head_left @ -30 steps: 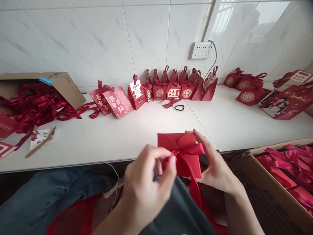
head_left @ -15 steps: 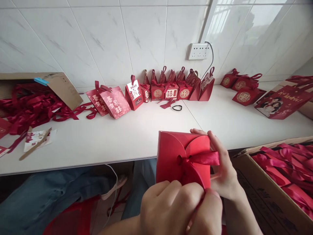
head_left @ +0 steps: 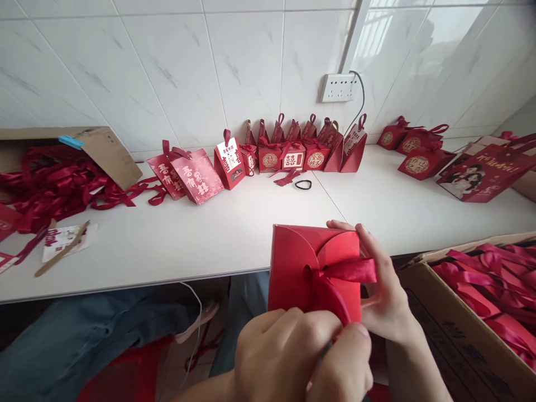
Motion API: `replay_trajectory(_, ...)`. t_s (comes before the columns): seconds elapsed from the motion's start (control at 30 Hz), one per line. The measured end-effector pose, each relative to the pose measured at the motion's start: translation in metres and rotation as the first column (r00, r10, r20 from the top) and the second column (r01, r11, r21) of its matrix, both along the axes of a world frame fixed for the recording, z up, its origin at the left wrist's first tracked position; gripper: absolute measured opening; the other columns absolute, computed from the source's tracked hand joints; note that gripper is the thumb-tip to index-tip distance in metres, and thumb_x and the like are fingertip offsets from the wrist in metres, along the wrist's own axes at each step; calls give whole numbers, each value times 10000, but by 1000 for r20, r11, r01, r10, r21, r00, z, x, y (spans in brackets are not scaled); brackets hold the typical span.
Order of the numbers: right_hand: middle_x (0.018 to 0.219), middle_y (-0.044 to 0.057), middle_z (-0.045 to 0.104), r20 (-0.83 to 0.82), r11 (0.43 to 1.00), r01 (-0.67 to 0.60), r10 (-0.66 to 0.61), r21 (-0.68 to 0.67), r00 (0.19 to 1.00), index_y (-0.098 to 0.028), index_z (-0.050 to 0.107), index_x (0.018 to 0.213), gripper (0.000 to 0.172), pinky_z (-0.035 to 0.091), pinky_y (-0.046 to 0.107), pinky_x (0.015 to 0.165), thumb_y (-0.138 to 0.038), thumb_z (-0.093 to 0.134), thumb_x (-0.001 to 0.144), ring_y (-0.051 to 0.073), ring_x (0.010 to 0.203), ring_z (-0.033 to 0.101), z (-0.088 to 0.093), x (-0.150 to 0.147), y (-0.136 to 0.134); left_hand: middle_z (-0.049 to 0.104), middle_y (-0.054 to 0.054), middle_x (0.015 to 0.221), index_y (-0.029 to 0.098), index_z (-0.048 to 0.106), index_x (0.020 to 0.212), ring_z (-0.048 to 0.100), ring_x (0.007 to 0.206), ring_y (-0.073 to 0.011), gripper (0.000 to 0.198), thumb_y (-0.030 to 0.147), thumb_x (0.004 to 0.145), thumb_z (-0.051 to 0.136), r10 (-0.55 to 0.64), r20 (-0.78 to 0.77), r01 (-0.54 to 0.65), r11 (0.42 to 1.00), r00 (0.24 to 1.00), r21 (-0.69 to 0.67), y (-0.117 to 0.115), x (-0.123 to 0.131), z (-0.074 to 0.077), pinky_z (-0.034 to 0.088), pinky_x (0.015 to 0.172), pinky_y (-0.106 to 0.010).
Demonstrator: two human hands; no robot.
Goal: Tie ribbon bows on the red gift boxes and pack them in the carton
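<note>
A red gift box (head_left: 293, 251) with rounded overlapping flaps is held up in front of the table edge. My right hand (head_left: 387, 296) grips it from the right side, thumb and fingers around the edge. A dark red satin ribbon (head_left: 349, 271) passes through a hole in the flaps; one end points right. Its other length runs down over the front into my left hand (head_left: 301, 346), which is closed on it below the box. The fingers of that hand hide the ribbon's end and the box's lower part.
On the white table (head_left: 234, 234) stand finished red boxes (head_left: 293, 160), printed bags (head_left: 201, 176) and a large gift bag (head_left: 481, 178). A carton of ribbons (head_left: 62, 184) lies left; a carton of red boxes (head_left: 435, 279) stands right. Another person's leg (head_left: 104, 329) shows lower left.
My left hand has shifted slightly left and down, and the ribbon's lower length shows more at the front. My right hand and the box have hardly moved.
</note>
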State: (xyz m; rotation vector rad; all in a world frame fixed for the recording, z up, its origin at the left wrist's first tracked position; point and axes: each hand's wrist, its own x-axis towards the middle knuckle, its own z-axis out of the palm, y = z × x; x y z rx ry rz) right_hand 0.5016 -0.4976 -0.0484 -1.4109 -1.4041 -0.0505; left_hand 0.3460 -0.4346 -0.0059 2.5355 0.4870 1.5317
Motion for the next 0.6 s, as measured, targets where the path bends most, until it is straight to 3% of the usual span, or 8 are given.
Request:
replay_trajectory(0.1,1424,93,384,-18,1000,11,-11,10,1000,-343,180,1447,880,417,505,1000,-210,694,746,309,1304,380,-1,0,-1,610,64,544,270,528,874,546,408,-105,192,119,760,563,-11,48,10,1000,999,30,4,0,0,465,400,-266)
replay_trajectory(0.2,1424,107,384,-15,999,27,-27,17,1000,-326,181,1450,878,413,512,1002,-227,698,748,314,1303,381,-2,0,-2,636,38,606,268,528,904,566,464,-114,215,106,766,558,-35,8,36,998,999,-55,8,-4,4,476,452,-267)
replay_trajectory(0.27,1423,119,385,-18,999,42,-42,4,999,-320,178,1452,920,418,517,997,-252,731,720,325,1298,386,-3,2,-4,626,32,622,251,536,908,550,463,-102,194,107,779,539,-63,3,63,992,998,-108,21,-5,7,450,457,-246)
replay_trajectory(0.33,1424,126,387,-24,997,71,-72,-22,997,-315,177,1454,974,411,516,1006,-291,770,681,333,1293,392,-4,5,-6,594,40,604,229,549,889,520,440,-85,153,117,785,537,-2,-39,-4,989,999,-146,45,-4,6,410,453,-224)
replay_trajectory(0.47,1442,118,369,-20,976,209,-211,-58,977,-303,165,1459,1010,330,513,1071,-357,780,660,324,1304,383,-6,17,-16,626,31,679,213,558,847,562,491,-104,64,194,797,523,181,-324,-261,940,929,-222,106,10,-10,398,510,-225)
replay_trajectory(0.53,1449,118,357,-4,953,292,-293,-80,956,-297,166,1459,1022,325,505,1075,-355,787,649,317,1319,362,-7,26,-22,642,20,717,213,550,828,593,535,-127,56,234,807,502,136,-424,-275,917,896,-287,127,24,-23,406,524,-236)
replay_trajectory(0.6,1447,121,357,12,929,359,-359,-95,933,-291,180,1455,1031,341,494,1064,-344,798,632,315,1329,344,-7,35,-28,646,9,742,209,538,814,612,567,-137,80,260,819,477,21,-441,-199,910,897,-363,137,41,-38,435,549,-245)
